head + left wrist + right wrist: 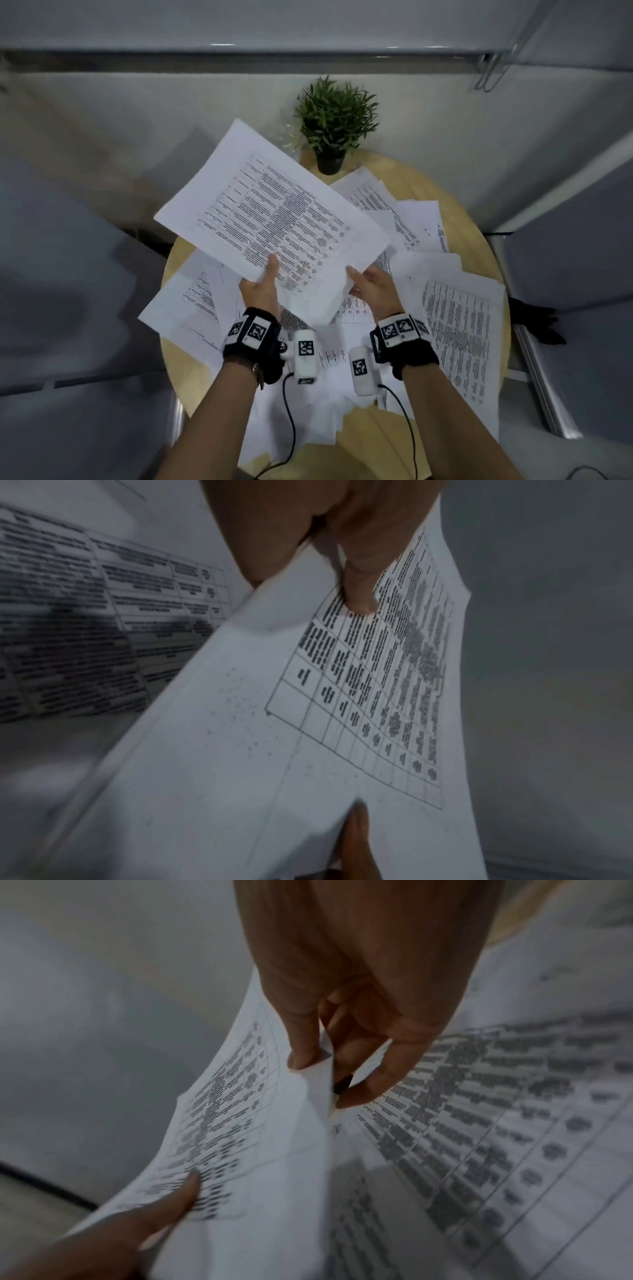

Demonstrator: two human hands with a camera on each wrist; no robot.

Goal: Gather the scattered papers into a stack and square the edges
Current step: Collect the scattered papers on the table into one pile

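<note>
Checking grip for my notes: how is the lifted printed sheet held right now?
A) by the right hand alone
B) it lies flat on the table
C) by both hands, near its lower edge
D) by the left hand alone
C: the left hand and right hand each pinch the lifted sheet near its lower edge, above the round table.

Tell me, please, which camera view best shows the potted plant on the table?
The head view: the potted plant stands whole at the far edge of the round table, behind the scattered papers. Neither wrist view shows it; both are filled by hands and printed sheets.
</note>
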